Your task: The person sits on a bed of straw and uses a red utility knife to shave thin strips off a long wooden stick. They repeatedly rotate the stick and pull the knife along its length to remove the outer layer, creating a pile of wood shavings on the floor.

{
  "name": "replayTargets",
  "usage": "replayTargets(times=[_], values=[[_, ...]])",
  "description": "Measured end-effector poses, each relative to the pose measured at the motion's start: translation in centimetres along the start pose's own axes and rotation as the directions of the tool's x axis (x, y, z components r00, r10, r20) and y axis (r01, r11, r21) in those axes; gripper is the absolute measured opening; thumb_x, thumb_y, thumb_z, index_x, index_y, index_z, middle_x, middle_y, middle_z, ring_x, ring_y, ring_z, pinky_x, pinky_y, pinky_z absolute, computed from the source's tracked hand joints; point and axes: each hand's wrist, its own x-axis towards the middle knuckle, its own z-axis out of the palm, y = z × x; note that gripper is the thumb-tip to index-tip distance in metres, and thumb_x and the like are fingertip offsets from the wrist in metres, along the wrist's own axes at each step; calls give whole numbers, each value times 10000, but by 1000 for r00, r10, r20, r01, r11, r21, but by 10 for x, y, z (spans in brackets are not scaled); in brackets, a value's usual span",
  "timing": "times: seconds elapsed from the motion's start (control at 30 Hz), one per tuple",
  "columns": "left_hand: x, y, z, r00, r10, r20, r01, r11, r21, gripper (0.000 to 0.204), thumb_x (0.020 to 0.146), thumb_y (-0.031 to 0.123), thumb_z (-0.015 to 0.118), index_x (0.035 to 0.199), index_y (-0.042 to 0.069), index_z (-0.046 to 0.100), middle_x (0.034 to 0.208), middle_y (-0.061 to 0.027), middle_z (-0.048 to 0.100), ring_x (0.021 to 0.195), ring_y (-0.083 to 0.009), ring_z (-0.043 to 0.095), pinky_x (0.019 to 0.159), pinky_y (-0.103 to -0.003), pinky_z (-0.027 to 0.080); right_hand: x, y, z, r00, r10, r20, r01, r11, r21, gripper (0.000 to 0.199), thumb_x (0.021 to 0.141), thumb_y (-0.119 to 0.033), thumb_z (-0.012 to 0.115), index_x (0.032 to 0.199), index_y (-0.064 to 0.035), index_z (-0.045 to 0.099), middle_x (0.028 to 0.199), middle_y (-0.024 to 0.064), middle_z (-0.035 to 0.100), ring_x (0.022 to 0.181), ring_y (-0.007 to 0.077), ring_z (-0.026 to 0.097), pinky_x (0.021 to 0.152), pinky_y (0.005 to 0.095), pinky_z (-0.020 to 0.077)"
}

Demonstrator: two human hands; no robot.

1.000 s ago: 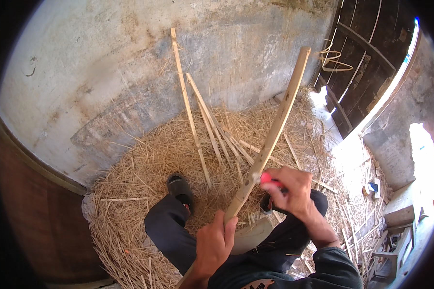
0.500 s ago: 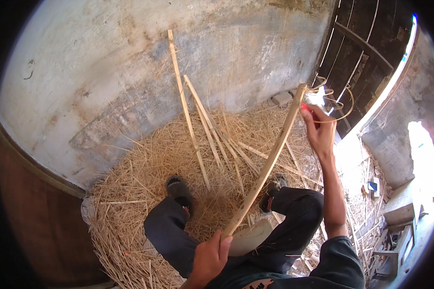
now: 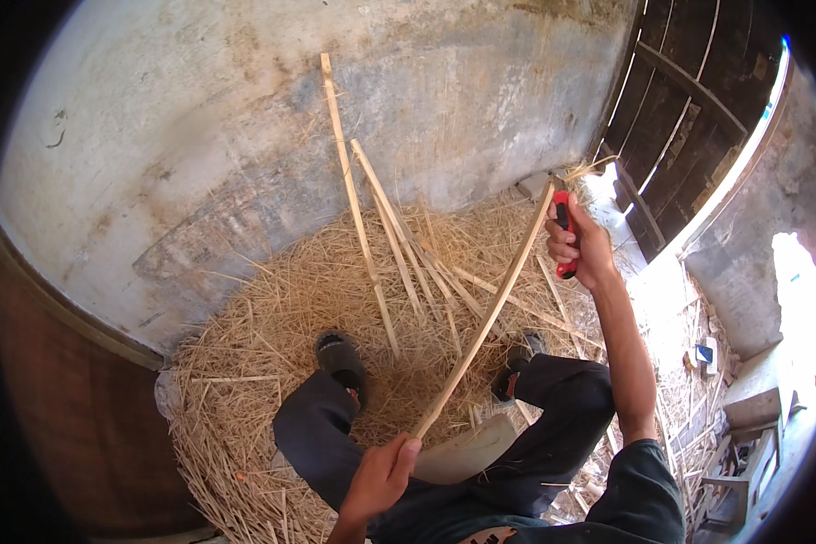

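Running diagonally up and to the right in front of me is a long pale wooden strip [image 3: 486,328]. My left hand [image 3: 380,478] is closed round its lower end, above my lap. My right hand [image 3: 584,243], also closed, grips a red and black utility knife [image 3: 566,234] beside the strip's far end. The knife's front end is up at the tip of the strip, where a thin curled shaving [image 3: 589,170] sticks out; the blade itself is too small to make out.
Several similar strips [image 3: 361,218] lean on the stained wall [image 3: 245,136] or lie on the shavings [image 3: 245,426] covering the floor. Dark shoes [image 3: 340,363] stand among them. At right are a plank door [image 3: 689,100], a small wooden stand [image 3: 739,471] and a blue-and-white object [image 3: 704,354].
The long looping shavings at the strip's far end have shrunk to a short curl. My right hand has turned, showing the knife's handle. The strip's tip has shifted slightly left and down.
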Motion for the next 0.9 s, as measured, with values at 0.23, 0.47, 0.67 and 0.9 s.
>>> replayTargets(times=[0.23,0.47,0.67,0.9], values=[[4,20,-8,938,116,-328,-34,969,246,362,1064,337,680,927,9,614,684,-184,615,598,-403,629,573,-465,472,-17,18,31,999,34,42,-20,954,-299,361,1103,-448,592,1174,-96,631,732,-63,448,587,61,383,539,242,316],[3,13,-14,887,194,-419,-55,945,321,282,1017,218,757,886,-7,646,688,-150,566,552,-250,530,541,-382,414,-9,-14,55,765,-629,-139,239,478,-845,570,959,-224,793,1464,-25,620,1295,130,751,778,147,628,757,306,513],[2,15,-8,883,220,-416,-82,943,324,310,997,216,778,852,-3,614,680,-151,538,555,-251,504,547,-380,408,28,2,20,822,-567,-48,246,430,-869,497,1034,-282,726,1439,-11,631,1238,169,773,1008,266,734,966,407,534],[-1,10,-9,901,179,-396,-67,958,280,363,1001,213,778,820,-8,554,668,-140,504,544,-233,457,531,-374,386,24,18,7,962,-247,-116,68,628,-775,383,1093,-337,666,1225,21,690,807,53,639,787,146,582,751,340,491]])
